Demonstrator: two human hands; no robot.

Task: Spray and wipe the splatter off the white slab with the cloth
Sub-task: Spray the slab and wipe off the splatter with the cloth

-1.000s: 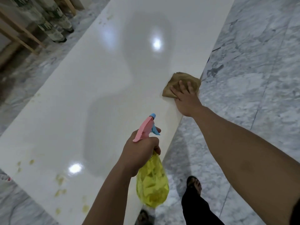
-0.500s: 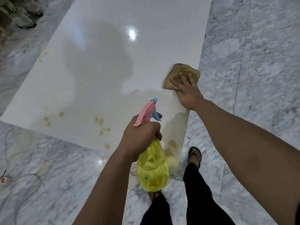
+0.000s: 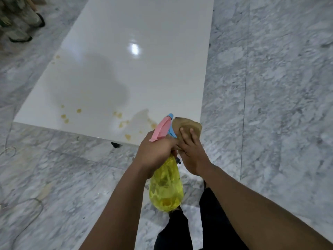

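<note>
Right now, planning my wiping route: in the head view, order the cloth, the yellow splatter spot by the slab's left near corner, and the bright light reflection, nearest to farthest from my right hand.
1. Cloth, directly under the right hand, at the white slab's near right corner.
2. Splatter spot, far left along the near edge.
3. Light reflection, farther up the slab, mid-width.

No readable text, label or number shows anywhere.

Stone showroom or workshop: grey marble floor (image 3: 270, 87), white slab (image 3: 144, 69) laid flat.
</note>
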